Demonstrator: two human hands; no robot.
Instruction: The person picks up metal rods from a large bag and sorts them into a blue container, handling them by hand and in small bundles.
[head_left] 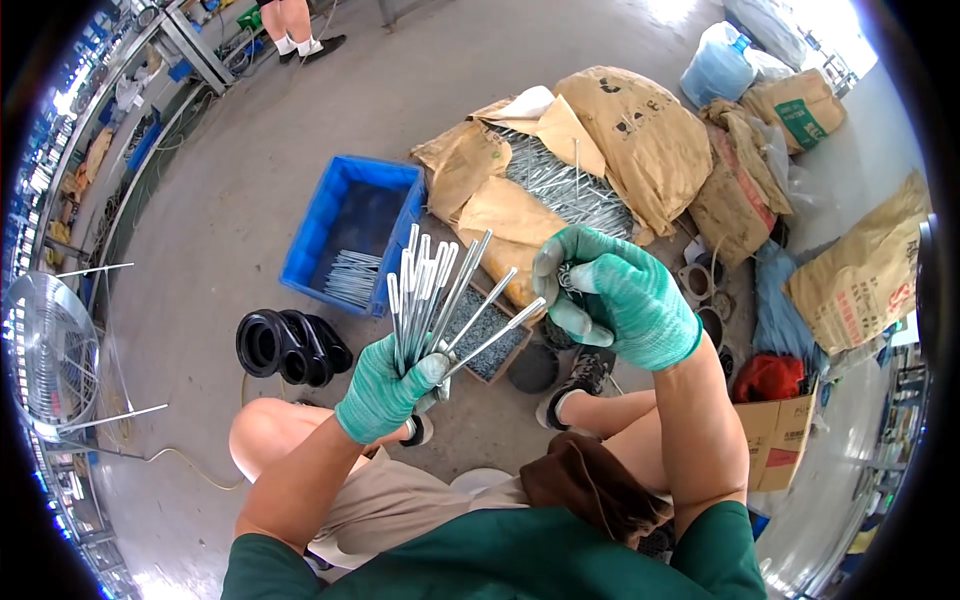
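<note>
A grey concrete floor [300, 130] fills the middle of the frame, smooth and bare, with bright daylight glaring at the top centre and upper right. Along the left edge runs metal shelving [110, 130] crowded with small goods. A wire fan guard [50, 350] stands at the far left. Brown paper sacks [650, 130] lie heaped at the upper right, a cardboard box [780, 440] at the lower right. Another person's legs [290, 25] stand at the top.

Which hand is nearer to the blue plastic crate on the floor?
Left. The left hand, gripping a bundle of metal rods, sits just below-right of the blue crate. The right hand is farther right, by the paper sacks.
</note>
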